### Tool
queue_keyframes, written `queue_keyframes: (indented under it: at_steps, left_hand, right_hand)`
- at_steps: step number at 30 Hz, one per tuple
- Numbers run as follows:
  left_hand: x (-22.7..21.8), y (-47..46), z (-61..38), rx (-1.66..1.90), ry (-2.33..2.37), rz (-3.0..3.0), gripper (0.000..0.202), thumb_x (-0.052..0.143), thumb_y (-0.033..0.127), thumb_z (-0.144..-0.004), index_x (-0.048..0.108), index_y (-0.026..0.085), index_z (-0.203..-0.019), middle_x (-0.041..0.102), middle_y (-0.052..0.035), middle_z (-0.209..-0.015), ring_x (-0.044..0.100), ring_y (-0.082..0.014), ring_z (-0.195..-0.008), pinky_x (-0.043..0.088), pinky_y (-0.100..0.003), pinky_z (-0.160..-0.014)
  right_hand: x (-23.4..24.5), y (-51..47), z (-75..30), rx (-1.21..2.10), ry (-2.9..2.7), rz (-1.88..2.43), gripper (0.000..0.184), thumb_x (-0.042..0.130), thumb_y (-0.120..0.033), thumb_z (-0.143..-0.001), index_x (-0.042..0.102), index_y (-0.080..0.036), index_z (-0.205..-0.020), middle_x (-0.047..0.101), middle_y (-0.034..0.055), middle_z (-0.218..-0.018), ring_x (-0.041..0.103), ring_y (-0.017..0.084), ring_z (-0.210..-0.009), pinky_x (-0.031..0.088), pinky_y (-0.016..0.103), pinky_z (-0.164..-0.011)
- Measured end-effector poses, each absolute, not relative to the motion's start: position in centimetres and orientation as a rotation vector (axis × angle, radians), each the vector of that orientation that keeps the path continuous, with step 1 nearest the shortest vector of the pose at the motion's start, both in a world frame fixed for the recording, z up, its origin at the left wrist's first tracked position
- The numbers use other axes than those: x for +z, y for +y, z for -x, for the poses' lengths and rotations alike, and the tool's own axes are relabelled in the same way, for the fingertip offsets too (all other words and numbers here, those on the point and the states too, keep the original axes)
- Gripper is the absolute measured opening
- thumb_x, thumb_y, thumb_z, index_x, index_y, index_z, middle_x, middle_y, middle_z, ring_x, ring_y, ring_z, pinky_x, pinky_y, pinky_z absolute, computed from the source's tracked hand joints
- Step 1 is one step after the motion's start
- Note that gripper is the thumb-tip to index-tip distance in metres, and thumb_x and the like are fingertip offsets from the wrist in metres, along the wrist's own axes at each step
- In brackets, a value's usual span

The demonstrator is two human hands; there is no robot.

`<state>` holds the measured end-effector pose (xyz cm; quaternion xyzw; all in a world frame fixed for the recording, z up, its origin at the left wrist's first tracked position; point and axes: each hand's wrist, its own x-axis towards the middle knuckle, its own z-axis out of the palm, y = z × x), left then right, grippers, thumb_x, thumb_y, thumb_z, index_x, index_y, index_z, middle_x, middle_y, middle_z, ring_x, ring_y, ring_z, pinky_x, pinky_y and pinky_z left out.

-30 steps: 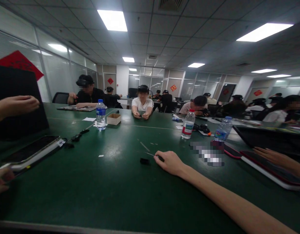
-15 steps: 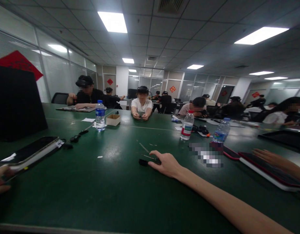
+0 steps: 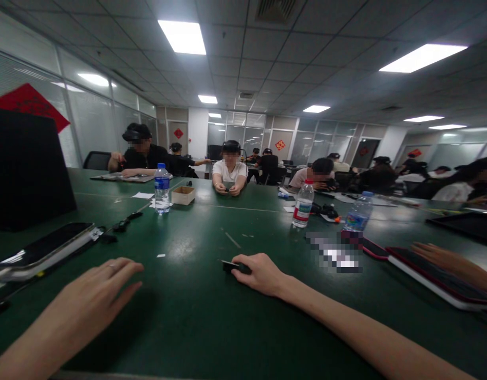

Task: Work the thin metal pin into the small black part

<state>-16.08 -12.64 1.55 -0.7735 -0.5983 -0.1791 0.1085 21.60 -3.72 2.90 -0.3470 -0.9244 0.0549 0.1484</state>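
Observation:
My right hand (image 3: 261,273) reaches out over the green table (image 3: 196,322) and its fingers are curled on a small black part (image 3: 230,266) lying on the surface. My left hand (image 3: 91,298) has come in from the lower left, palm down, fingers stretched out and slightly apart just above the table, holding nothing. A ring shows on one finger.
A dark tablet (image 3: 45,248) lies at the left by a black upright panel (image 3: 27,169). Two water bottles (image 3: 161,188) (image 3: 303,203), a small cardboard box (image 3: 183,195), and a red-edged tablet (image 3: 433,279) under another person's hand (image 3: 445,258) at the right. Several people sit across.
My right hand slid left and closed its fingers over the small black part. My left hand moved from the left edge forward over the table, fingers spread.

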Motion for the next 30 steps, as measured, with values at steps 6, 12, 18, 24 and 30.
queue_keyframes:
  at_steps: [6,12,18,24,30]
  left_hand:
    - [-1.0,-14.2,6.6,-0.634,-1.4,2.685,0.038,0.053,0.037,-0.09,0.048,0.035,-0.127,0.06,-0.0019,-0.121,0.062,-0.0205,-0.101,0.053,-0.031,-0.086]
    - [-0.1,-15.0,4.8,-0.753,-1.195,2.889,0.028,0.061,0.034,-0.087,0.055,0.028,-0.114,0.066,-0.0016,-0.105,0.064,-0.0171,-0.088,0.053,-0.023,-0.076]
    - [0.9,-15.5,4.4,-0.696,-1.222,2.964,0.017,0.053,0.025,-0.091,0.056,0.027,-0.107,0.064,0.0,-0.097,0.062,-0.0157,-0.086,0.051,-0.023,-0.077]
    - [1.0,-15.3,5.5,-0.771,-1.335,3.034,0.016,0.04,0.015,-0.091,0.054,0.022,-0.095,0.058,-0.003,-0.105,0.059,-0.0117,-0.086,0.05,-0.019,-0.076]
    - [0.7,-13.4,9.8,-0.833,-1.414,2.822,0.016,0.042,0.023,-0.09,0.055,0.019,-0.082,0.056,-0.0036,-0.103,0.059,-0.0111,-0.082,0.05,-0.018,-0.074]
  right_hand:
    - [2.8,-6.4,-20.9,0.002,-2.764,0.491,0.031,0.044,-0.038,-0.096,0.059,-0.019,-0.116,0.068,0.0022,-0.081,0.062,0.01,-0.068,0.042,0.02,-0.063]
    - [2.6,-8.7,-19.6,-0.21,-2.723,0.231,0.03,0.046,-0.044,-0.095,0.062,-0.019,-0.102,0.061,-0.0021,-0.063,0.056,0.009,-0.054,0.037,0.022,-0.052]
    - [2.0,-8.7,-19.1,-0.258,-2.707,0.193,0.033,0.05,-0.05,-0.091,0.063,-0.02,-0.093,0.057,-0.0034,-0.058,0.054,0.009,-0.051,0.034,0.023,-0.049]
    - [2.0,-7.2,-20.1,-0.277,-2.748,0.286,0.037,0.047,-0.054,-0.091,0.063,-0.02,-0.091,0.059,-0.0018,-0.059,0.055,0.009,-0.053,0.034,0.022,-0.05]
    - [2.8,-4.6,-22.3,-0.104,-2.791,0.599,0.032,0.039,-0.037,-0.098,0.064,-0.017,-0.097,0.065,0.0015,-0.073,0.058,0.01,-0.062,0.04,0.02,-0.061]
